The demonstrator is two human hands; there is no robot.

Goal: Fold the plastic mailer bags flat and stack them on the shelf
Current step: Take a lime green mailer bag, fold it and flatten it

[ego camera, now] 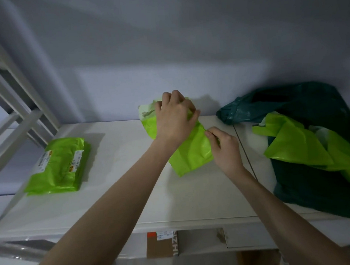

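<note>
A lime-green plastic mailer bag (191,153) lies on the white shelf (122,197) near the back wall, partly folded. My left hand (175,116) grips its upper part with curled fingers. My right hand (224,147) pinches the bag's right edge between thumb and fingers. A stack of folded lime-green mailers (59,166) with white labels rests at the left of the shelf.
A heap of loose bags lies at the right: dark green ones (295,102) and lime-green ones (297,143). White frame bars (14,105) rise at the left. A cardboard box (162,245) shows below the shelf's front edge.
</note>
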